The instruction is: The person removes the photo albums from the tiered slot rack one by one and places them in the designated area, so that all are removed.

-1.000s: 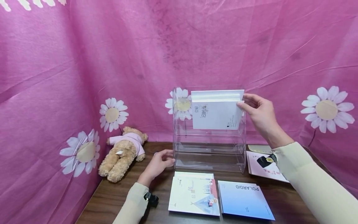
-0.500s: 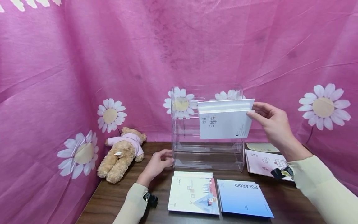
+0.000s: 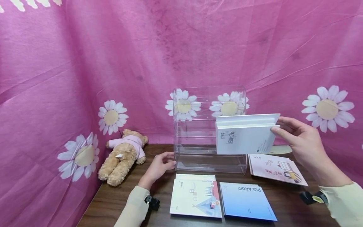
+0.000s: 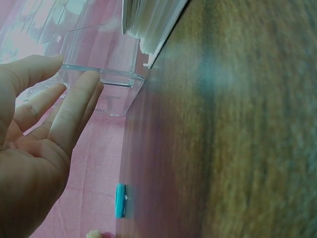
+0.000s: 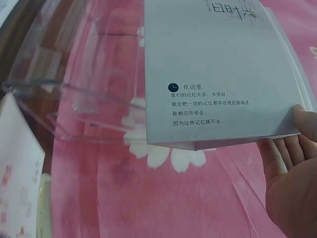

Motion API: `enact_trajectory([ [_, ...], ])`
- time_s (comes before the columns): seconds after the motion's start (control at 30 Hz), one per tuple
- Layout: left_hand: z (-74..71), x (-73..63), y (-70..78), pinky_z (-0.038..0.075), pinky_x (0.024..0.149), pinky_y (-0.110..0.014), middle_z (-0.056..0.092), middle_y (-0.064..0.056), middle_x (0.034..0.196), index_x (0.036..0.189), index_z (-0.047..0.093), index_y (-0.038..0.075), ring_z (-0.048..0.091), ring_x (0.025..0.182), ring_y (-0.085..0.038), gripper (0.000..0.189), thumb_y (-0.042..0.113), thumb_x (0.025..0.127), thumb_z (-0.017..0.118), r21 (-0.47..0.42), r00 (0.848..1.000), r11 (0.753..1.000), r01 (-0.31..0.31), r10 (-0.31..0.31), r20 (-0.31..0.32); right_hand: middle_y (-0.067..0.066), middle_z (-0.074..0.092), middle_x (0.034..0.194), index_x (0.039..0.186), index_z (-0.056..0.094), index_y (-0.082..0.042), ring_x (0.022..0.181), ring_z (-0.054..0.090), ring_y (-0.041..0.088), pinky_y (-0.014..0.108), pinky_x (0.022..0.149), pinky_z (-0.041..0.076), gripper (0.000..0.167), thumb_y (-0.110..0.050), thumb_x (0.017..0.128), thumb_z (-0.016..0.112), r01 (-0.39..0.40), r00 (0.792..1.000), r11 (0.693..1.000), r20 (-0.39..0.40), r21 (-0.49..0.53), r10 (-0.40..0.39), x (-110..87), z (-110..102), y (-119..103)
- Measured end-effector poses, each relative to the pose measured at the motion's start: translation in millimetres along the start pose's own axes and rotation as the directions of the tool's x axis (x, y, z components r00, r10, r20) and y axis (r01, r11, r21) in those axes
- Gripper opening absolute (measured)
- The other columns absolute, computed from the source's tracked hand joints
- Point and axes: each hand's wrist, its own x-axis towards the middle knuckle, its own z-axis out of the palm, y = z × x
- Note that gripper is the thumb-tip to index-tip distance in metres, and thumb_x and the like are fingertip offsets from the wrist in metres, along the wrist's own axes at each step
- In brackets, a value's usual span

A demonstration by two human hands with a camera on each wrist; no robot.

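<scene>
My right hand [image 3: 307, 146] pinches a white photo album [image 3: 244, 138] by its right edge, thumb on the front cover and fingers behind. The album is held in the air, in front of the right side of a clear acrylic rack [image 3: 210, 164] and overlapping it in the head view. Dark printed characters show on its cover in the right wrist view, where the same album [image 5: 218, 64] fills the upper middle. Down at the rack's lower left side, my left hand [image 3: 160, 165] touches the side panel with fingers extended; the left wrist view shows its fingertips at the clear edge.
A white album with a tent drawing [image 3: 195, 198] and a blue POLAROID album [image 3: 246, 201] lie in front of the rack. At right, a pink album [image 3: 275, 168] partly covers a yellowish one [image 3: 280, 149]. A teddy bear [image 3: 124, 157] lies at left, before a pink curtain [image 3: 141, 63].
My right hand has carried the white album down and to the right, away from the rack's upper tier. The left hand has stayed at the rack's side.
</scene>
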Motion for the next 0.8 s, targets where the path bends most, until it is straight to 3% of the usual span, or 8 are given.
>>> enact_trajectory([
  [0.2,-1.8,-1.7,-1.2,0.068,0.093,-0.030,0.069,-0.035,0.138,0.151,0.060,-0.011,0.077,0.115,-0.032,0.049,0.002,0.105,0.074,-0.020,1.000,1.000,0.002,-0.002,-0.002,-0.039,0.076,0.107,0.132,0.072,-0.034,0.095,0.071,-0.019,0.004,0.077,0.057,0.042,-0.006,0.102,0.081,0.026,1.000,1.000,-0.017,-0.006,-0.026,-16.1,-19.1,9.0],
  [0.37,-2.9,-4.3,-0.5,0.068,0.094,-0.030,0.069,-0.036,0.139,0.150,0.061,-0.010,0.077,0.118,-0.037,0.048,0.001,0.105,0.073,-0.027,1.000,1.000,0.007,-0.007,-0.011,-0.045,0.073,0.104,0.134,0.074,-0.036,0.094,0.065,-0.023,-0.001,0.077,0.049,0.042,-0.014,0.100,0.086,0.005,0.998,0.993,-0.063,-0.121,-0.013,-32.1,-35.6,14.9],
  [0.47,-2.7,-6.1,-0.5,0.069,0.094,-0.031,0.070,-0.034,0.138,0.150,0.062,-0.009,0.077,0.117,-0.035,0.047,0.001,0.105,0.073,-0.023,1.000,1.000,0.010,-0.011,-0.015,-0.046,0.073,0.106,0.135,0.074,-0.036,0.097,0.066,-0.022,-0.003,0.079,0.047,0.044,-0.010,0.101,0.084,0.008,0.997,0.994,-0.079,-0.112,-0.016,-40.1,-43.9,18.2],
  [0.5,-2.7,-6.6,-0.3,0.069,0.094,-0.031,0.070,-0.034,0.138,0.150,0.062,-0.009,0.077,0.117,-0.034,0.047,0.000,0.105,0.073,-0.023,1.000,1.000,0.014,-0.015,-0.017,-0.044,0.074,0.107,0.134,0.075,-0.036,0.098,0.067,-0.022,-0.003,0.080,0.048,0.045,-0.006,0.101,0.082,0.024,0.997,0.996,-0.077,-0.082,-0.030,-42.2,-46.9,20.0],
  [0.6,-3.2,-6.9,-0.4,0.069,0.094,-0.031,0.070,-0.033,0.137,0.150,0.062,-0.009,0.077,0.116,-0.033,0.047,0.001,0.105,0.074,-0.023,1.000,1.000,0.012,-0.012,-0.019,-0.030,0.081,0.111,0.132,0.077,-0.028,0.102,0.072,-0.018,0.000,0.084,0.053,0.050,0.011,0.102,0.072,0.107,0.994,0.981,-0.045,0.162,-0.101,-45.2,-55.7,30.7],
  [0.67,-3.5,-6.2,0.0,0.068,0.094,-0.031,0.070,-0.033,0.138,0.150,0.062,-0.009,0.077,0.116,-0.032,0.048,0.001,0.105,0.074,-0.026,1.000,1.000,0.012,-0.012,-0.020,-0.021,0.085,0.112,0.130,0.080,-0.020,0.103,0.076,-0.012,0.003,0.084,0.057,0.053,0.021,0.101,0.065,0.165,0.986,0.938,-0.038,0.306,-0.161,-46.9,-61.9,40.5],
  [0.73,-3.6,-5.1,-0.9,0.068,0.094,-0.031,0.069,-0.034,0.138,0.150,0.061,-0.010,0.077,0.116,-0.032,0.048,0.001,0.105,0.074,-0.027,1.000,1.000,0.006,-0.007,-0.015,-0.010,0.087,0.115,0.132,0.079,-0.011,0.104,0.080,-0.006,0.007,0.084,0.060,0.054,0.027,0.100,0.058,0.203,0.977,0.870,-0.028,0.449,-0.213,-49.4,-68.0,53.2],
  [0.8,-3.3,-4.2,-1.2,0.068,0.094,-0.031,0.069,-0.035,0.139,0.150,0.061,-0.010,0.077,0.116,-0.031,0.048,0.001,0.105,0.073,-0.025,1.000,1.000,0.007,-0.008,-0.012,-0.003,0.088,0.117,0.134,0.077,-0.004,0.105,0.082,0.000,0.011,0.085,0.062,0.054,0.030,0.100,0.054,0.233,0.968,0.828,-0.038,0.510,-0.250,-53.8,-73.9,66.8],
])
